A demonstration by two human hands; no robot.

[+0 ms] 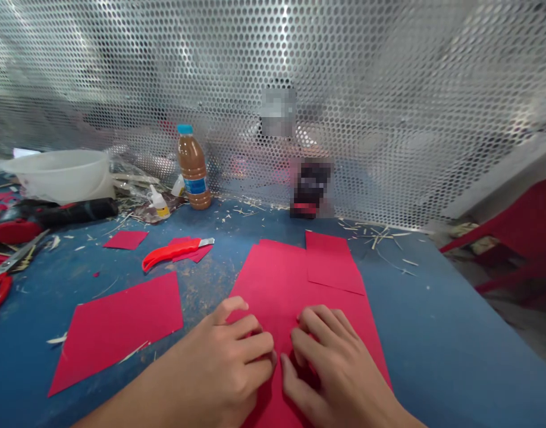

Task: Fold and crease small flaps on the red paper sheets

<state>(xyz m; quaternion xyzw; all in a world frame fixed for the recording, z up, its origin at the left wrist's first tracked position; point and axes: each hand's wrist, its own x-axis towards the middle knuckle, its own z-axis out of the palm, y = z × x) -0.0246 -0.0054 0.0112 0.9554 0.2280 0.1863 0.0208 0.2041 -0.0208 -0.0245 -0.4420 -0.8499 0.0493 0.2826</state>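
- Left hand (239, 353) and right hand (329, 362) hang nearest, fingers curled inward; whether either pinches anything, I cannot tell.
- Uneven pressure from them could crease or skew the sheet (277, 276).
- If the sheet shifts, the small piece (333, 261) over its far right corner could slip, seeming loose.
- The cutter (177, 249), blade bare, could nick a straying left hand.
- The sheet lies beneath both hands, extending beyond their fingertips.
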